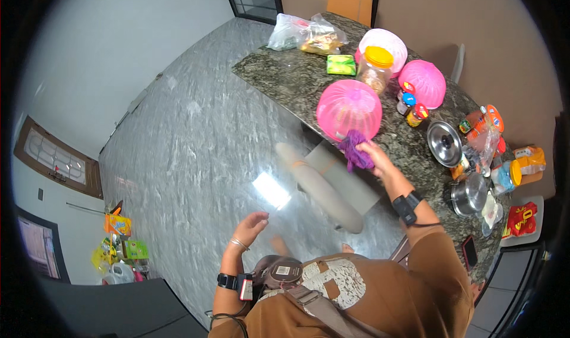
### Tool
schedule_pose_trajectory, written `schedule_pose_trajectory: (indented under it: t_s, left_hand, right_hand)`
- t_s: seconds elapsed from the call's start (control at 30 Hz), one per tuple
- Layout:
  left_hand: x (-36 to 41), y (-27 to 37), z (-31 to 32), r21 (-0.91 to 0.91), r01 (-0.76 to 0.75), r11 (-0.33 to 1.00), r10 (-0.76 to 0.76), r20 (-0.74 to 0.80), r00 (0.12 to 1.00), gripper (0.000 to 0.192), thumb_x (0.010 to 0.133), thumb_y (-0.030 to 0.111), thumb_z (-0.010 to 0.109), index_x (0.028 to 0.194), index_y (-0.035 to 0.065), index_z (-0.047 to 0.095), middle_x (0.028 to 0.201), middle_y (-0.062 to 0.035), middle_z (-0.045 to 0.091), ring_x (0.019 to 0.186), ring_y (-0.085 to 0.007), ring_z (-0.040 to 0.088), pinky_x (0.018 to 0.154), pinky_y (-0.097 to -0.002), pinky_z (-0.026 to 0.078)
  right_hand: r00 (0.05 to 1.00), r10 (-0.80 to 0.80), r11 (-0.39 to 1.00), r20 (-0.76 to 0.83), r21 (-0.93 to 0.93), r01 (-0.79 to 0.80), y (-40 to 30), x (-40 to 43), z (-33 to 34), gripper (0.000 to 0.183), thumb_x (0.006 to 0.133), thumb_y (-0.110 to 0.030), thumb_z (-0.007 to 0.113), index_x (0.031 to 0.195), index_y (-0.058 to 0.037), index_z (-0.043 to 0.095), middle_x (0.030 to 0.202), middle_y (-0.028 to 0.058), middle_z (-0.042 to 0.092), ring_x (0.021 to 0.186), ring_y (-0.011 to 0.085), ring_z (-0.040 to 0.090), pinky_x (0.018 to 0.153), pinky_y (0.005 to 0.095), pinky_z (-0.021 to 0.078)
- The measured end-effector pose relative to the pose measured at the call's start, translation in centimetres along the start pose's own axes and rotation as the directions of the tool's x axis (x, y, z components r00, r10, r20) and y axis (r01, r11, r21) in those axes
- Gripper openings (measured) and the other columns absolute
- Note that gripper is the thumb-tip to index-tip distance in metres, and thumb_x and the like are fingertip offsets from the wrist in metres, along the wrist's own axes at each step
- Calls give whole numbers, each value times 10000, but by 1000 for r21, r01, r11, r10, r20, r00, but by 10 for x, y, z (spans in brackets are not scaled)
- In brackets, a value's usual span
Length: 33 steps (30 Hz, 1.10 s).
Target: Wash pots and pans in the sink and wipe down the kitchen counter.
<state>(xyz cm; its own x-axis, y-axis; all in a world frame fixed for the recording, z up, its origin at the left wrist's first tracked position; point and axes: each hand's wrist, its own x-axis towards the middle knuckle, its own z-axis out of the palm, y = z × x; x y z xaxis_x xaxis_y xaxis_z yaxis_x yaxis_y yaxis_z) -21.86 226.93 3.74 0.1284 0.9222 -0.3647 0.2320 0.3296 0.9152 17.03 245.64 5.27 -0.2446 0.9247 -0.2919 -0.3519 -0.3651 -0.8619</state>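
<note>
My right hand (377,156) grips a crumpled purple cloth (355,150) at the near edge of a dark granite table (285,73). The cloth overlaps the lower rim of a pink plastic mesh dome (349,106); whether they touch, I cannot tell. Behind that dome stands a clear plastic jar (375,75) with a yellow lid and pale contents. Another pink dome (423,85) and a light pink basket (387,44) are farther back. My left hand (251,226) is raised over the floor with nothing in it, its fingers loosely bent.
Several small lidded jars (417,115), a steel pot lid (444,144), a steel pot (469,195) and a phone (469,252) lie along the right of the table. Plastic bags (320,39) and a green packet (341,65) are at its far end. A grey padded seat (320,188) stands below its edge.
</note>
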Motion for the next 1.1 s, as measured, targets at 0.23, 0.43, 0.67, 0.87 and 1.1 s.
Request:
schedule_pose_trajectory:
  t_s: [0.23, 0.43, 0.67, 0.87, 1.1]
  left_hand:
    - [12, -6, -148, 30, 121, 992, -119, -66, 991, 277, 824, 161, 568, 1067, 30, 543, 1012, -65, 586, 916, -140, 539, 774, -271, 439]
    - [45, -21, -230, -82, 83, 993, -91, -95, 991, 240, 852, 148, 532, 1067, 42, 532, 974, -36, 586, 877, -128, 565, 753, -261, 451]
    - [104, -20, -283, -75, 204, 976, -203, 23, 979, 248, 856, 153, 530, 1081, 47, 522, 947, -25, 587, 873, -111, 559, 757, -252, 442]
    - [214, -12, -330, -47, 334, 941, -336, -32, 941, 262, 852, 163, 542, 1081, 38, 520, 952, -26, 586, 864, -122, 565, 745, -262, 448]
    - [388, 65, -358, 108, 95, 990, -105, 88, 991, 261, 849, 164, 551, 1079, 43, 525, 955, -23, 582, 860, -119, 559, 746, -255, 447]
  right_hand:
    - [998, -61, 985, -31, 162, 65, -26, 87, 105, 282, 767, -135, 546, 1019, -15, 510, 865, 88, 587, 734, 175, 587, 661, 286, 496]
    - [930, -298, 955, -214, -65, 291, -11, 174, 147, 329, 727, -165, 619, 1002, -8, 532, 794, 66, 592, 669, 143, 563, 612, 266, 465]
    - [871, -336, 86, -358, -933, -350, 49, 269, 129, 505, 638, -343, 639, 1066, -107, 512, 1047, 152, 510, 973, 336, 488, 806, 401, 434]
    - [869, -490, -221, 69, -974, -47, 70, 367, 205, 565, 603, -320, 684, 1083, -126, 457, 1005, 102, 428, 976, 275, 395, 774, 404, 343]
    - [856, -475, -244, 206, -965, 96, 69, 494, 274, 427, 643, -305, 646, 1013, -148, 503, 961, 72, 461, 942, 235, 402, 735, 375, 306]
